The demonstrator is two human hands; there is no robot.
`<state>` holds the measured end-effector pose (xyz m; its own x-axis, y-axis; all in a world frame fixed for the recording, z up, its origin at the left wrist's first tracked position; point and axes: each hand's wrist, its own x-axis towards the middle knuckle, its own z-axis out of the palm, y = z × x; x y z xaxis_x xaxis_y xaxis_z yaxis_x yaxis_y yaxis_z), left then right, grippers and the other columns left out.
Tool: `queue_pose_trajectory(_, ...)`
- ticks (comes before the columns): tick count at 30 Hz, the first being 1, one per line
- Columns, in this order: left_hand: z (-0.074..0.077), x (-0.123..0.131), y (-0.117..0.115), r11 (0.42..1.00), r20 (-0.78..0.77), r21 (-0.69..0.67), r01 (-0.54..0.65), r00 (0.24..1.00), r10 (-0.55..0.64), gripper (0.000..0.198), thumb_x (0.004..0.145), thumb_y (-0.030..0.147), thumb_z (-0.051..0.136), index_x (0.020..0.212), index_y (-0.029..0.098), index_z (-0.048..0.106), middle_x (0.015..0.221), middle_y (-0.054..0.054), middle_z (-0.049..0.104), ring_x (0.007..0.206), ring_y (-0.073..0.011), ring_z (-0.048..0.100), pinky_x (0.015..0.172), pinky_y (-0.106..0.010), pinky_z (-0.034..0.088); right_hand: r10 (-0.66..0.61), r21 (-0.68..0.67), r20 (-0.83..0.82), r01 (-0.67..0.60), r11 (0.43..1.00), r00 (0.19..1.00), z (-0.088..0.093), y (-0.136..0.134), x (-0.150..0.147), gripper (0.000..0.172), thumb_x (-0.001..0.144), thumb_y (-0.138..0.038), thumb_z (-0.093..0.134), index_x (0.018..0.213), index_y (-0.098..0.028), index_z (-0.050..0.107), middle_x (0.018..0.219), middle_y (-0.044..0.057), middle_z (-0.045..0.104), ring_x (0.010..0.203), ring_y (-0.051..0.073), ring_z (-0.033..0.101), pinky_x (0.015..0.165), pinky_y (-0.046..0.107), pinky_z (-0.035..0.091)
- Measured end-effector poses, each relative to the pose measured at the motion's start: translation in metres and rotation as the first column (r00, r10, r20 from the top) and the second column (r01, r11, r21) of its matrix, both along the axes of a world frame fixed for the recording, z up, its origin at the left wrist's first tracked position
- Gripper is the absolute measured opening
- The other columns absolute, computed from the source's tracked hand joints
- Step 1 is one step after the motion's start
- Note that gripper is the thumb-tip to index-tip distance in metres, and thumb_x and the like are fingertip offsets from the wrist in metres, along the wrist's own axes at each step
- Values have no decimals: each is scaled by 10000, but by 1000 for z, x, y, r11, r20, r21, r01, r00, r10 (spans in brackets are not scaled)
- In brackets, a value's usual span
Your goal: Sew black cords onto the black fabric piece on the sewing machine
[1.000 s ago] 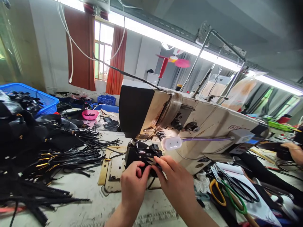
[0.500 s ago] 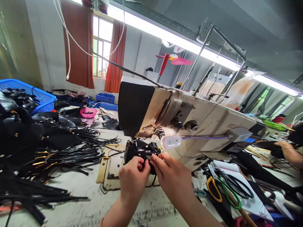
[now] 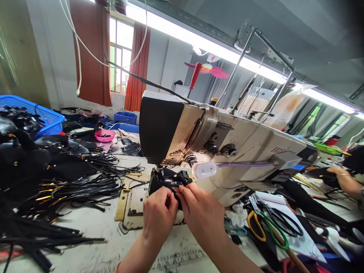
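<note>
A sewing machine [image 3: 239, 148] stands across the worktable, its head tilted in this view. Under its needle area lies a black piece [image 3: 155, 182] of leather or fabric, with small white markings on a dark strip near its top. My left hand [image 3: 159, 208] pinches the near edge of this piece, thumb and fingers pressed together. Close beside it, my right hand [image 3: 202, 210] is closed on the same piece, fingertips just below the markings. The hands hide much of the piece, and its exact kind cannot be made out.
Bundles of black straps [image 3: 91, 185] lie at left, near a blue basket [image 3: 51, 127] and a pink bowl [image 3: 105, 135]. Yellow-handled and green-handled scissors [image 3: 257, 226] rest on papers at right. A lamp [image 3: 204, 170] hangs by the needle. Another person's arm [image 3: 347, 182] shows far right.
Both hands have shifted slightly, the right one a little left and closer to the left hand, fingertips still on the black piece. The camera view has moved slightly.
</note>
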<state>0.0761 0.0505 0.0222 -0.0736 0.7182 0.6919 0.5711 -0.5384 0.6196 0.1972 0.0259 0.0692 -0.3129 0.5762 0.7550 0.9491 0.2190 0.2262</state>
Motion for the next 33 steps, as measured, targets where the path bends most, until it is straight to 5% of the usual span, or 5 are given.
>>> queue_pose_trajectory(15,-4,-4,-2,994,69,-45,103,993,-99,245,895,232,439,660,195,499,554,39,524,488,-100,490,491,-200,354,86,-28,-68,-88,996,994,3,-4,10,342,1020,-337,382,912,-214,683,799,-12,681,629,131,600,539,292,300)
queue_pose_trajectory(25,-8,-6,-3,988,78,-7,153,985,-152,239,891,226,437,660,196,490,570,33,506,511,-106,488,499,-201,364,40,-209,-88,-57,976,995,7,-1,7,294,983,-287,434,811,-234,667,711,-26,631,588,144,576,513,294,251)
queue_pose_trajectory(33,-12,-8,-4,985,122,20,168,978,-170,230,912,211,435,693,192,506,593,32,525,518,-99,498,504,-187,391,74,-185,-85,-89,979,994,6,-4,8,290,999,-295,408,902,-234,674,771,-14,651,632,144,590,535,286,267)
